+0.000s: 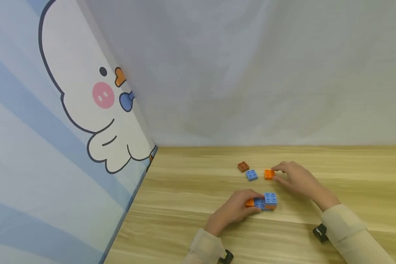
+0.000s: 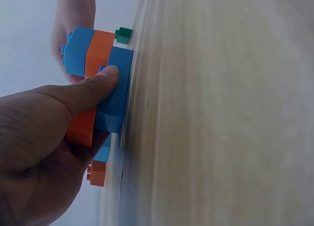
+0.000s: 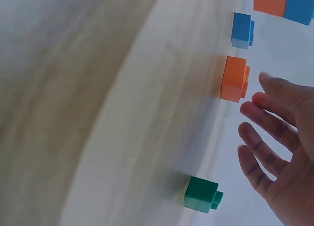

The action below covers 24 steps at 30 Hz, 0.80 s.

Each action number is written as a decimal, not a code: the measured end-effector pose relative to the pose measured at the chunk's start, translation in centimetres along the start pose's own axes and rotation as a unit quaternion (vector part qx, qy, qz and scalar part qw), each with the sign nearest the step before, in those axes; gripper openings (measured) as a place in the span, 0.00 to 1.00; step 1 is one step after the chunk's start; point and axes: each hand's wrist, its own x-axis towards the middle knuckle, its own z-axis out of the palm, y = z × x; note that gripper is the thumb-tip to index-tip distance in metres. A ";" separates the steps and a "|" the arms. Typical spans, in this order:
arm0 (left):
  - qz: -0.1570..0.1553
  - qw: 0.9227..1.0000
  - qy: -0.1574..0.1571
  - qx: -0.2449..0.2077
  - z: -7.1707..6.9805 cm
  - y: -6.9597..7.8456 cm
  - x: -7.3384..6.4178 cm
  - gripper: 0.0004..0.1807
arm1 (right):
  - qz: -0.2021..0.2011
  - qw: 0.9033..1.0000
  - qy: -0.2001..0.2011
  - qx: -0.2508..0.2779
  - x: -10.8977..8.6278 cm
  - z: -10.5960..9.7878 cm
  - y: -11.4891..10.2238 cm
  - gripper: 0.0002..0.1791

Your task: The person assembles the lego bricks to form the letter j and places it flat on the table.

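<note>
My left hand (image 1: 235, 208) grips a built piece by its left end, thumb in front and fingers behind. The piece has a long blue brick (image 2: 117, 88) as its base. An orange brick (image 2: 82, 127) sits on the held end, partly covered by the hand. On the other end an orange brick (image 2: 99, 53) carries a square blue brick (image 1: 270, 198). Beyond it, my right hand (image 1: 295, 178) reaches around the right side of a loose orange brick (image 1: 269, 174), thumb and fingers spread. In the right wrist view its fingertips stand just off that brick's studs.
Left of the loose orange brick lie a small blue brick (image 1: 251, 175) and a brown brick (image 1: 243, 167) on the wooden table (image 1: 184, 183). A green brick (image 3: 201, 194) shows in the wrist views. Behind the table hangs a pale cloth wall (image 1: 267, 73); a cartoon-printed panel (image 1: 69, 165) stands left.
</note>
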 end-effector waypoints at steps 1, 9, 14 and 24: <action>0.000 1.000 0.000 0.001 0.0 0.0 0.0 0.23 | -0.001 1.000 0.000 0.000 0.1 0.0 0.1 0.19; -0.001 1.000 0.001 0.009 -0.1 0.0 0.0 0.23 | -0.006 1.000 -0.008 -0.008 1.1 0.5 0.6 0.21; -0.002 1.000 0.002 0.014 0.1 0.0 0.0 0.23 | -0.008 1.000 -0.012 -0.004 1.3 0.7 0.6 0.21; -0.008 1.000 0.004 0.021 0.0 0.1 -0.1 0.23 | -0.024 1.000 -0.020 0.000 1.8 0.6 0.2 0.20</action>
